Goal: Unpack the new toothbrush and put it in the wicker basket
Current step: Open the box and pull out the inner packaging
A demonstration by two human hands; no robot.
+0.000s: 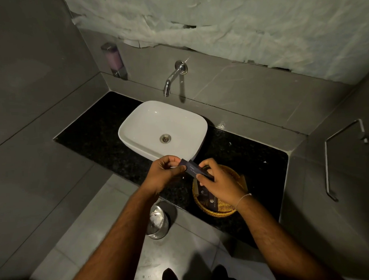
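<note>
A slim dark toothbrush box point(191, 167) is held level between both hands, just in front of the sink and above the counter. My left hand point(164, 173) pinches its left end with fingers and thumb. Its right end sits in the grip of my right hand point(219, 182). Under my right hand a round wicker basket point(221, 211) rests on the black counter point(99, 134); several dark packets point(211, 201) lie inside. The toothbrush itself is hidden inside the box.
A white basin point(137, 124) stands on the counter with a wall tap point(170, 79) above. A soap dispenser point(113, 58) hangs at the left. A steel bin point(157, 222) sits on the floor below. A towel rail point(330, 160) juts from the right wall.
</note>
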